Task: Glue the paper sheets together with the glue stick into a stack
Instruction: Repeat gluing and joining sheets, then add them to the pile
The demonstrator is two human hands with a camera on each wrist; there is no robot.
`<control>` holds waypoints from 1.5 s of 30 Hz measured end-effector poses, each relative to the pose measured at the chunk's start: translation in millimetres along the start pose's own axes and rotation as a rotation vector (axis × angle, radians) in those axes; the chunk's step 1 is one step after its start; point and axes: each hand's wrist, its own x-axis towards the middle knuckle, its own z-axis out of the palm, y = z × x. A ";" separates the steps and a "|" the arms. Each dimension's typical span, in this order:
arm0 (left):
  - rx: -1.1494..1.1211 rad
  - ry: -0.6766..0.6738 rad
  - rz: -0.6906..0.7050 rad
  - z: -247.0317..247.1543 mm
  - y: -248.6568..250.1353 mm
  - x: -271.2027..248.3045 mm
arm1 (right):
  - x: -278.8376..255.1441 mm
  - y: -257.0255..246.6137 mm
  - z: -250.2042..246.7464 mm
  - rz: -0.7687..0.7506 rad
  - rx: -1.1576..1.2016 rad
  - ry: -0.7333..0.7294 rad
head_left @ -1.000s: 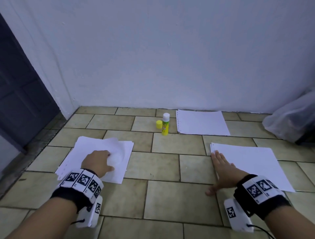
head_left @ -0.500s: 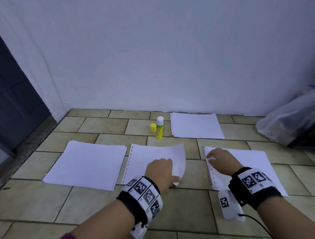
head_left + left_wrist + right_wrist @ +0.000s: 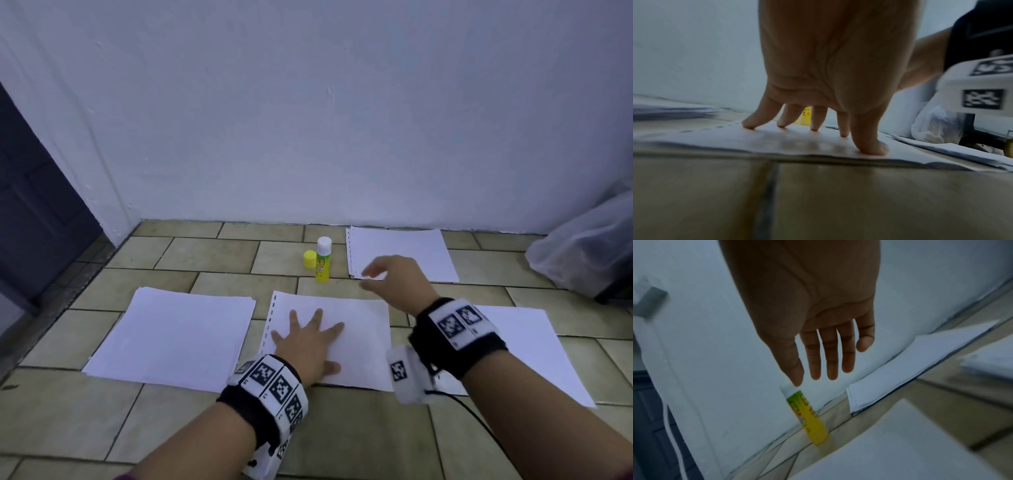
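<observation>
White paper sheet (image 3: 356,339) with a punched left edge lies flat on the tiled floor (image 3: 191,421), in the middle of the near row. The left hand (image 3: 310,337) rests palm-down on it, fingers (image 3: 752,120) spread and straight, tips and thumb pressing the paper. The right hand (image 3: 397,279) hovers above the floor further back, reaching left toward the glue stick (image 3: 322,260); its grip is apart, fingers (image 3: 830,356) extended and relaxed, holding nothing, not touching the stick. The glue stick stands upright and uncapped, yellow body with a white top, between the middle sheet and the wall. Its yellow cap (image 3: 309,258) sits just beside it on the left. A paper stack (image 3: 174,337) lies left of the middle sheet, another pile (image 3: 534,349) on the right, and a far pile (image 3: 404,250) lies by the wall. A clear plastic bag (image 3: 589,250) sits at the far right.
</observation>
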 end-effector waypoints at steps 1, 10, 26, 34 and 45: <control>0.009 -0.027 -0.007 0.3 -1.3 1.0 | 10.4 -7.6 6.2 -0.001 0.036 -0.013; 0.073 -0.085 -0.026 1.7 -2.8 7.8 | 66.8 -31.6 46.2 0.133 0.276 -0.034; 0.079 0.026 -0.088 1.2 13.1 7.0 | 20.5 28.8 -42.8 0.217 0.269 -0.083; 0.079 0.030 -0.107 5.2 14.6 10.4 | 6.7 36.6 -19.8 0.015 0.220 0.066; 0.088 0.036 -0.110 7.5 14.5 10.0 | 6.7 28.3 1.2 -0.030 -0.025 -0.005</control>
